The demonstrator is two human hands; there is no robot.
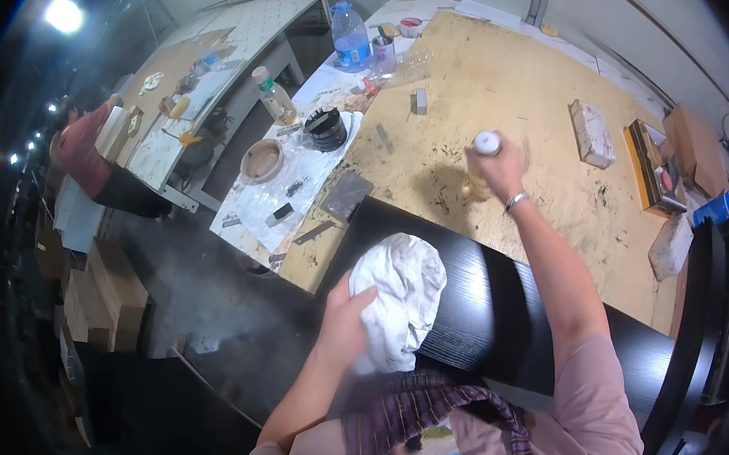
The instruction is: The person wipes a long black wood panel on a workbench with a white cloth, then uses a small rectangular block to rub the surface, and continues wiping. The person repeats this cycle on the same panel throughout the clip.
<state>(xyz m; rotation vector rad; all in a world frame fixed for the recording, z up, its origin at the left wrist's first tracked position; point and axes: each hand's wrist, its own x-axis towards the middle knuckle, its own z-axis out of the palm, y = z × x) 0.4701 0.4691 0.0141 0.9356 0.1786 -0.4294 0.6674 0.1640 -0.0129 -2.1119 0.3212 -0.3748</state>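
My left hand (345, 323) is closed around the edge of a bunched white cloth (398, 293), which hangs over the near edge of a glossy black board (460, 314). Farther off, my right hand (501, 169) grips a bottle (487, 143) with a white cap and a yellowish lower part. The bottle is over the wooden tabletop, beyond the board; whether it touches the surface I cannot tell. The black board lies along the table's near side, and my right forearm passes above it.
Dark stains mark the wooden tabletop (551, 97). To the left sit a black tub (326, 130), a round bowl (262, 161) and a large clear bottle (350, 38). A wrapped block (591, 133) and an open box (654, 167) lie right. A person (82, 149) works at another table.
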